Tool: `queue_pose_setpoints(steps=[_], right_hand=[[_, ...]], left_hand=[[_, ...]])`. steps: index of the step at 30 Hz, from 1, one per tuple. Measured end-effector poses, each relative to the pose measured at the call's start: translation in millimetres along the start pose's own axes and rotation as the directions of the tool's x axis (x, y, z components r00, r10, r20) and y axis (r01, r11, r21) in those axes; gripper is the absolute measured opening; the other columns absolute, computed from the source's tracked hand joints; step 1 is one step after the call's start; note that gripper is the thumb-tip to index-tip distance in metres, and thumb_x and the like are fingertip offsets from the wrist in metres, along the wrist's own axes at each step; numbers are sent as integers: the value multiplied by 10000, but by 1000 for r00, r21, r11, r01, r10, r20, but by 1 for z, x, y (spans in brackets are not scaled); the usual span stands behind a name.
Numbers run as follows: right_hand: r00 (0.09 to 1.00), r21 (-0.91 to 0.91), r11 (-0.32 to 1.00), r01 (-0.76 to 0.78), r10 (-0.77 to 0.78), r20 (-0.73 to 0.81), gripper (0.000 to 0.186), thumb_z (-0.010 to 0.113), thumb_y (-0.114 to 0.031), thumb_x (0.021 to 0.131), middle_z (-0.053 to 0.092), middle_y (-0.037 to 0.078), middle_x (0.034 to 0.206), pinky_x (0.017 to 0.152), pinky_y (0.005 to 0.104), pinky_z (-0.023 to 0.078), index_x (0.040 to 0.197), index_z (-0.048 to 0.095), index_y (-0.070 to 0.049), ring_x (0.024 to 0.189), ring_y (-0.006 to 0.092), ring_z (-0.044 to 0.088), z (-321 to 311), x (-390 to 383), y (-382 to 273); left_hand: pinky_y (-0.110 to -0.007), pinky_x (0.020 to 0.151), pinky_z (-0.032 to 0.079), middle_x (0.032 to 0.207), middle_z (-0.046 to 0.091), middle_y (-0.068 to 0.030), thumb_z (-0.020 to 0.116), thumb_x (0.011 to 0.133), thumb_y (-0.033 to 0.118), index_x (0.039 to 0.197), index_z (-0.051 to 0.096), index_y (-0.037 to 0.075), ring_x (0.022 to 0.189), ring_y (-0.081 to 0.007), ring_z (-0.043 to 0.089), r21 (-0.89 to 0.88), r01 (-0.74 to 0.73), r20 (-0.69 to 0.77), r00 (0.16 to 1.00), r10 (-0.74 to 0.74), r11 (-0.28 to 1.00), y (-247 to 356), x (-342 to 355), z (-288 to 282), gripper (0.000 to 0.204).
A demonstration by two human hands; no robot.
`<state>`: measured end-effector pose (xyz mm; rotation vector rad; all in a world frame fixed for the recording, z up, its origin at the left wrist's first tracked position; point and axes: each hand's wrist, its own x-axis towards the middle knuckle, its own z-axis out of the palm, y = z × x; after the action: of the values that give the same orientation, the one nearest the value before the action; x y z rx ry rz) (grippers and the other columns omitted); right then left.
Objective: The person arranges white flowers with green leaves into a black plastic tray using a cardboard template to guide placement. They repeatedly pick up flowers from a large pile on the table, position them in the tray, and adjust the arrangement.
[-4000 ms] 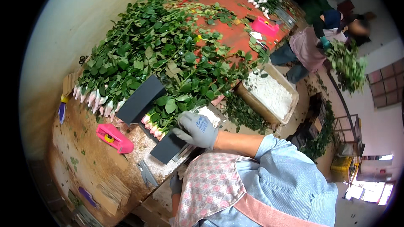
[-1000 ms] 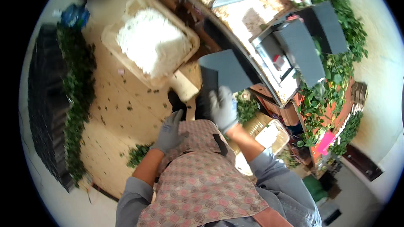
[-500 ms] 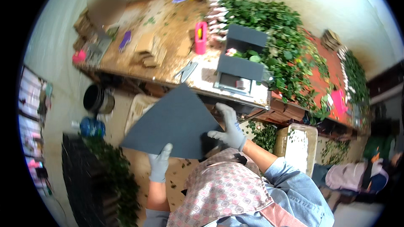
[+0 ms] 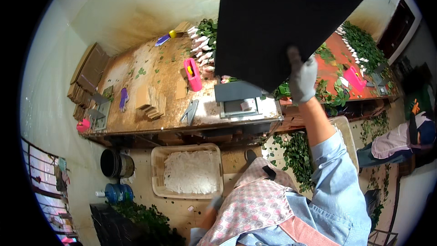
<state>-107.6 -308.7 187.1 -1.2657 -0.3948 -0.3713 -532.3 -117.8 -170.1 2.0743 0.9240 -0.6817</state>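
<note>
Raised in front of me is a large dark sheet [image 4: 277, 23], stiff and flat, blocking much of the leafy stems behind it. My right hand [image 4: 302, 79], in a grey glove, grips it near its lower right edge with the thumb on the near face. Low beside the apron is my left hand [image 4: 214, 204], also gloved; it is blurred and its fingers do not show clearly. Under the sheet's lower corner, a grey stand [image 4: 239, 107] with a dark panel [image 4: 234, 91] sits on the wooden workbench [image 4: 168, 73].
Pink holder [image 4: 193, 75], grey stapler-like tool [image 4: 189, 112], cardboard pieces [image 4: 150, 102] and purple glove [image 4: 123, 99] lie on the bench. White-wrapped flower bunches [image 4: 202, 45] line its back. A pale crate [image 4: 189, 171], black bucket [image 4: 116, 163] and water jug [image 4: 116, 193] stand below. Another person [image 4: 396, 139] is at right.
The dark sheet has gone from waist height up and to the right with my right hand. My left hand has let go of it and dropped beside the apron.
</note>
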Motion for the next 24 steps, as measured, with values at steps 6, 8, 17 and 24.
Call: queue_pose_setpoints(steps=[6, 8, 17, 24], right_hand=[[983, 96, 980, 176, -170, -70, 107, 684, -84, 945, 703, -35, 933, 764, 232, 471, 1011, 736, -18, 836, 34, 566, 10, 101, 56], [991, 139, 983, 121, -112, -70, 90, 678, -47, 936, 698, -41, 924, 774, 235, 482, 1004, 734, -30, 827, 41, 578, 22, 120, 86], [907, 125, 928, -351, 303, 293, 155, 537, 79, 900, 660, 2, 952, 789, 210, 471, 1014, 634, 37, 844, 63, 579, 49, 149, 192], [777, 101, 807, -582, 515, 363, 131, 589, 2, 933, 668, -10, 950, 761, 220, 470, 1041, 655, 34, 823, 50, 561, 43, 147, 227]], left_hand=[[-472, 1013, 427, 1295, 569, -263, 622, 926, 391, 1303, 568, -3, 1186, -405, 547, -182, -12, 113, 993, 33, 983, -7, 23, 23, 548], [-465, 982, 441, 1252, 588, -262, 619, 932, 378, 1271, 584, -8, 1144, -397, 568, -214, 6, 121, 992, 20, 977, 0, 38, 13, 515], [-435, 842, 503, 1059, 672, -259, 602, 957, 319, 1131, 657, -27, 953, -361, 663, -323, 103, 205, 978, -36, 941, 54, 32, -61, 391], [-359, 752, 541, 952, 731, -149, 644, 960, 240, 1207, 656, -14, 829, -217, 703, -136, 71, 169, 984, -47, 988, 207, 36, -237, 355]])
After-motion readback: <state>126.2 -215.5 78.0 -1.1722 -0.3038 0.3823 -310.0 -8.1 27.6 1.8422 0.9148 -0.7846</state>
